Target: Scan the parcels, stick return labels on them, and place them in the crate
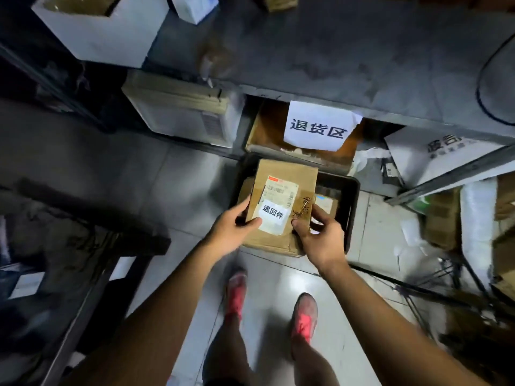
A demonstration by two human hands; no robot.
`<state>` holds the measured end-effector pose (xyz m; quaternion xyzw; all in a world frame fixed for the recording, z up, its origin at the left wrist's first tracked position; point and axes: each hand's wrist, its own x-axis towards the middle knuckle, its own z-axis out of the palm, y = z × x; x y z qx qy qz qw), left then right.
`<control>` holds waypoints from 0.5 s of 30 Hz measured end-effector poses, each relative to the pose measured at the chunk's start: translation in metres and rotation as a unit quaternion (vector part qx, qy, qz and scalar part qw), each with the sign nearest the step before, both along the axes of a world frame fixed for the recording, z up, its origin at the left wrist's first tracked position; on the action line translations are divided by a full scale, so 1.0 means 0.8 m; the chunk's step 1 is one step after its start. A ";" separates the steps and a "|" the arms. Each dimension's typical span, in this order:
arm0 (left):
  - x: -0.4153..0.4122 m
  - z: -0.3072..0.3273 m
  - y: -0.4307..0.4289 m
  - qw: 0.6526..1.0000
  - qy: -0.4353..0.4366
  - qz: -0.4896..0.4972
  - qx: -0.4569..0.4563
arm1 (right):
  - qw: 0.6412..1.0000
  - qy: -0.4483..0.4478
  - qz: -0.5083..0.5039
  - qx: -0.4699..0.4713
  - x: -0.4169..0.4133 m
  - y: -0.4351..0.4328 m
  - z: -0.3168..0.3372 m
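Observation:
A brown cardboard parcel (289, 174) hangs over the black crate (351, 207) on the floor. It carries a shipping label (280, 192) and a white return label (273, 215) with black characters. My left hand (232, 225) grips its left near corner, thumb on the top face. My right hand (320, 235) grips its right near edge. Beneath it in the crate lies another cardboard parcel (267, 243), and a further parcel (327, 200) shows at the crate's right side.
A grey metal shelf (334, 59) stands ahead, with a white paper sign (317, 126) hanging from its edge. White boxes (178, 107) sit at the left; bags and cartons (443, 215) crowd the right. My feet in red shoes (305, 316) stand on the tiled floor.

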<state>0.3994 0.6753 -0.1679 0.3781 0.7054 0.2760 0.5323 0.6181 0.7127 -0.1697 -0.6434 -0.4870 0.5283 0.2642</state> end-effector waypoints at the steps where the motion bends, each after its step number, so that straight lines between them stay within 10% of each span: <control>1: -0.016 -0.021 0.012 1.000 0.004 -0.002 0.004 | 1.000 0.004 0.001 -0.006 -0.016 0.012 -0.020; 15: -0.169 -0.355 0.152 0.991 0.049 -0.118 -0.030 | 0.997 -0.031 -0.040 -0.063 -0.170 0.128 -0.329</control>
